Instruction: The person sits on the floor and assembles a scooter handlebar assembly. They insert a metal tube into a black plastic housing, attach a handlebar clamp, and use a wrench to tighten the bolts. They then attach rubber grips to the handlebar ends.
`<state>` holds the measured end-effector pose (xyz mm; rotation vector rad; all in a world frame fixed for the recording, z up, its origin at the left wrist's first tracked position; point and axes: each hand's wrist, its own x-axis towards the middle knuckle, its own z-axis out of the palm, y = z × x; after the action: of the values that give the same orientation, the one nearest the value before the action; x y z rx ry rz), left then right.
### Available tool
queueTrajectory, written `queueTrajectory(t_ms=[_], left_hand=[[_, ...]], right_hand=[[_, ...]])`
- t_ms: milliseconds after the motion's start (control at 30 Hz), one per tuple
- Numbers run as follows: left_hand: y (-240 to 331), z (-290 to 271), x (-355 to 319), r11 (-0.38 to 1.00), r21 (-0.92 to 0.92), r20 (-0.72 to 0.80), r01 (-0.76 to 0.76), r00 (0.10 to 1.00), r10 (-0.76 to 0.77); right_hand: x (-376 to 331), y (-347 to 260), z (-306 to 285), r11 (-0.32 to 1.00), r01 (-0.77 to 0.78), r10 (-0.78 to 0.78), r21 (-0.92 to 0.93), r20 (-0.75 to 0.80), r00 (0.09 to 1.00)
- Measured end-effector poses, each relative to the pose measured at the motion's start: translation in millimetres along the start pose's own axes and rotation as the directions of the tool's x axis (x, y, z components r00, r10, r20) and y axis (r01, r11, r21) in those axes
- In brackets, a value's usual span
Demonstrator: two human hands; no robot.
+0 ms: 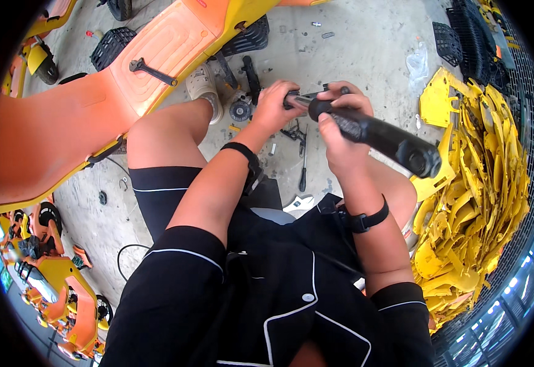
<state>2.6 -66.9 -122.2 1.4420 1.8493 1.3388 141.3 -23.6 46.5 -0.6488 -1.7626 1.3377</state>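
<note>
Held up before me is a black tube with a silver rod (304, 103) coming out of its far end; it looks like a shock absorber (395, 144). My right hand (347, 131) is wrapped around the black tube near the rod end. My left hand (274, 105) is closed on the black fitting at the other end of the rod. The tube's thick end points near and to the right. Below my hands, a screwdriver (303, 174) and small dark parts lie on the floor. A round black part (240, 110) sits by my left shoe (203, 85).
An orange and yellow scooter body (52, 137) fills the left, with an adjustable wrench (152, 71) on its footboard. Yellow panels (472, 202) are heaped at the right. Black baskets (114, 47) and a clear plastic bag (418, 64) lie farther off on the concrete.
</note>
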Motion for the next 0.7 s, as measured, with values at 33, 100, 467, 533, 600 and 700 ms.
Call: queueTrajectory(t_ms=[33,100,467,533,600,700], left_hand=[[1,-1,-1,1.0,0.017,-0.001,-0.009,1.0,0.009],[3,7,9,0.998,-0.014,0.011,0.059,0.998,-0.059],[-9,-6,3,0.999,0.047,0.032,-0.006,0.999,0.004],[1,-17,9,0.973,0.214,0.191,0.08,0.974,-0.122],[20,-30,19,0.936,0.331,0.335,0.12,0.913,-0.235],[33,-64,47,0.906,0.228,0.425,0.357,0.8,-0.423]], right_hand=[[2,1,-4,1.0,-0.002,0.002,0.027,0.031,1.0],[14,-2,-3,0.971,-0.14,0.172,0.194,-0.157,0.973],[0,-8,13,0.992,-0.095,0.092,-0.081,-0.037,0.995],[3,-8,11,0.992,-0.122,0.121,-0.01,-0.083,0.989],[10,-7,5,0.975,-0.188,0.205,0.12,-0.154,0.967],[17,-9,-14,0.942,-0.255,0.291,0.218,-0.151,0.945]])
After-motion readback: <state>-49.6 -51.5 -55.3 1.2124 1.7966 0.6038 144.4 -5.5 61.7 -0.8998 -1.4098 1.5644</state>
